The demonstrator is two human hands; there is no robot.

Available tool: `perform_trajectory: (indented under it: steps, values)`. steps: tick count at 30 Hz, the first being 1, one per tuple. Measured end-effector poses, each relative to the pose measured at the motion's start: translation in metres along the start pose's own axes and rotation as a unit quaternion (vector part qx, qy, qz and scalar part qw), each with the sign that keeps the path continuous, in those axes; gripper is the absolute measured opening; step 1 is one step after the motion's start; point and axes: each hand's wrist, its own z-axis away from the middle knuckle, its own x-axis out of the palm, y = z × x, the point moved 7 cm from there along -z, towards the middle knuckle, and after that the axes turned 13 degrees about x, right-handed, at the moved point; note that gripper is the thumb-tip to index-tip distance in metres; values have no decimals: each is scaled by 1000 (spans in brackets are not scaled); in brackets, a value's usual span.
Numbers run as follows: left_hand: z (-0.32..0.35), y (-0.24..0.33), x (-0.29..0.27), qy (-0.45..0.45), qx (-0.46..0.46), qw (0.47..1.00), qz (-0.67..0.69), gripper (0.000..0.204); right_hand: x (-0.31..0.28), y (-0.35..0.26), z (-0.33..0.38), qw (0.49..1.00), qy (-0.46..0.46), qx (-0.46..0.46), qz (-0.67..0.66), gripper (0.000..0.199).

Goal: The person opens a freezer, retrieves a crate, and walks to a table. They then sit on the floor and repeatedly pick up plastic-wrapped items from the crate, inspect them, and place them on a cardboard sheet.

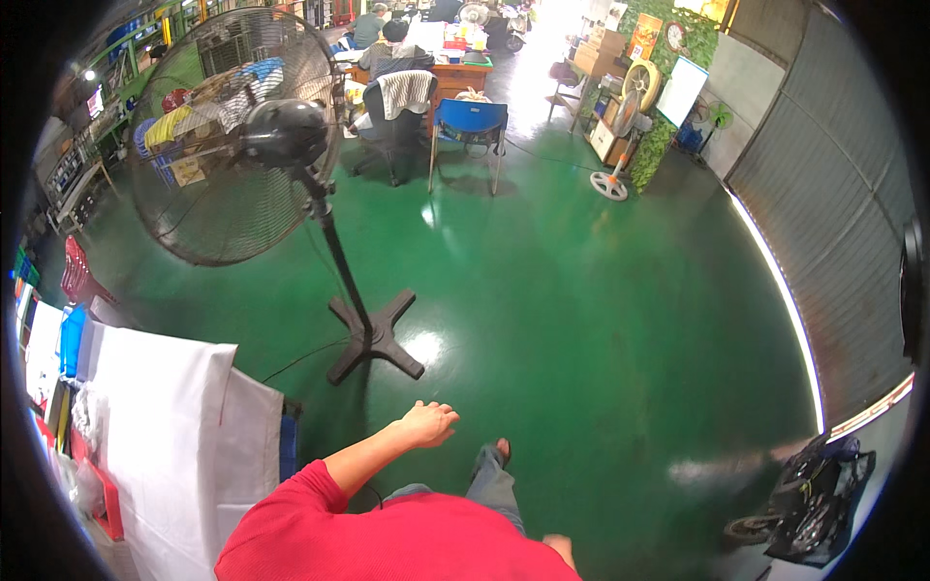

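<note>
Left hand [427, 423] reaching forward, fingers loosely curled, grasping nothing — pedestal fan [371, 334] standing upright just ahead, slightly left. Right hand [560, 549] barely showing at lower edge; grip unclear.

Red sleeve [320, 494], black fan [237, 136], glossy green floor [581, 320].

Black pedestal fan [291, 184] stands upright on glossy green floor [581, 320].

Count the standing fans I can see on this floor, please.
3. A large black pedestal fan stands just ahead-left of the left hand; a yellow-bladed one and a small green one stand by the far right wall. Clutter may hide others.
</note>
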Motion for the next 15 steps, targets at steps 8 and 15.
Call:
perform_trajectory:
  steps: [8,15]
  values:
    - [-158,-140,-37,-47,-146,986,63,36,-134,86,-229,956,-257,77,118,8]
    - [-214,-249,-177,173,-194,952,160,36,-592,-57,-611,954,246,17,-170,21]
